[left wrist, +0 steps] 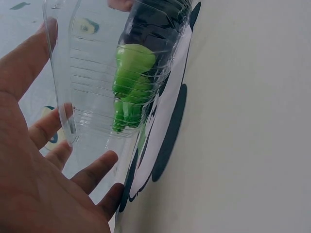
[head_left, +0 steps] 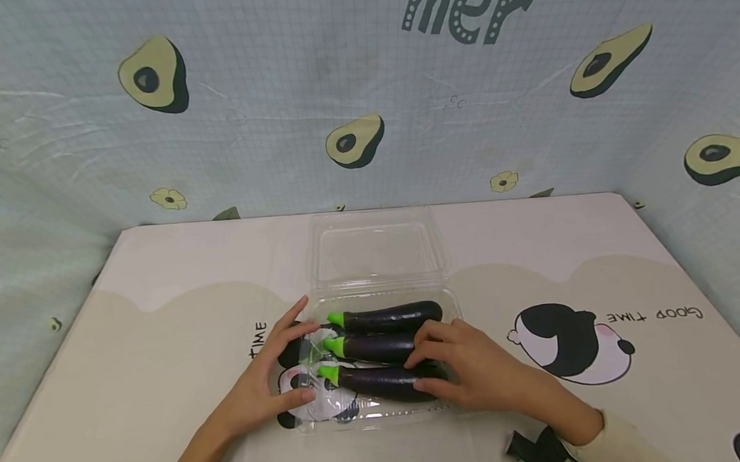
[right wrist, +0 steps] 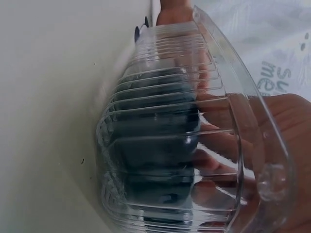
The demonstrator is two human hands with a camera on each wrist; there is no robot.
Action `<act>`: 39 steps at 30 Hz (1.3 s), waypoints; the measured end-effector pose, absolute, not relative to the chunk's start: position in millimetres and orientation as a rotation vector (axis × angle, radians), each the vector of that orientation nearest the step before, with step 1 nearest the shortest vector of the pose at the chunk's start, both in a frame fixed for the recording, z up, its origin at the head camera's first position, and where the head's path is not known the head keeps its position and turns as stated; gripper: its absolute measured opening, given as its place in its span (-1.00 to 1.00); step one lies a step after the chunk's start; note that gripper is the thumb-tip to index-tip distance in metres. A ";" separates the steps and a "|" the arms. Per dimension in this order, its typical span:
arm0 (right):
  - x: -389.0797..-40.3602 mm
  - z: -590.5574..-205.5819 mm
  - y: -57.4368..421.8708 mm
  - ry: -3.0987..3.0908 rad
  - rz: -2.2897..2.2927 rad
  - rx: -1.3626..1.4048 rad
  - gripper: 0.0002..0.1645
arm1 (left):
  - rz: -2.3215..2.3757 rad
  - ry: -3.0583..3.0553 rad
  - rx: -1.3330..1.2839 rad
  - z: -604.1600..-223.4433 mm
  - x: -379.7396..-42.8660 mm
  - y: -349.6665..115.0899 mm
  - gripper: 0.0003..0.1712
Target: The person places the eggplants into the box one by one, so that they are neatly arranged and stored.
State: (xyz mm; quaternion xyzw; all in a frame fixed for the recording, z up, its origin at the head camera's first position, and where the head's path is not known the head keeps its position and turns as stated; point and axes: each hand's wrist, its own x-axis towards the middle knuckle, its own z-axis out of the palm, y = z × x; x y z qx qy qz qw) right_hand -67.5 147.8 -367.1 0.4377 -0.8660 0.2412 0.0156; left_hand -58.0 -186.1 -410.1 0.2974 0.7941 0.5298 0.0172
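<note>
Three dark eggplants (head_left: 378, 347) lie side by side in the bottom half of a clear plastic clamshell (head_left: 389, 417), and I'm watching the hands work on them over the feeds. The clamshell sits mid-table, its lid (head_left: 378, 252) folded back on the far side.

Right hand (head_left: 470, 367) first: thumb and fingers look pinched round the right end of the near eggplant (head_left: 383, 384), fingers dipping into the gap beside the middle one. Left hand (head_left: 255, 386) is spread at the left rim, thumb toward the near corner, fingers further back; looks like light contact at most.

How I'd do this bit, for what it's worth: use the left hand as a brace on that rim, because thin plastic like this probably skates when you nudge what's inside. Ease the near eggplant down until it's flat and parallel with the other two, then peel the fingers straight up so the middle one doesn't roll along. Don't lean on the near wall, I reckon it would buckle.

As for looks: glossy, purple-black, long and slim, with bright green caps (left wrist: 136, 63) all pointing left. The right wrist view only gives me blurry dark ends through the ribbed wall. Can't tell whether they're real or moulded, though that green is suspiciously loud.
</note>
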 end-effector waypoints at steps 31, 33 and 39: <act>-116.6 -346.4 184.9 -2.572 1.339 0.698 -0.62 | 1.608 2.727 0.657 -377.2 -77.2 -187.6 -0.27; -121.2 -347.5 186.3 -2.591 1.391 0.605 -0.64 | 1.600 2.729 0.586 -374.7 -80.4 -186.2 -0.28; -134.4 -357.0 186.2 -2.657 1.562 0.378 -0.56 | 1.585 2.712 0.444 -371.8 -90.0 -182.3 -0.29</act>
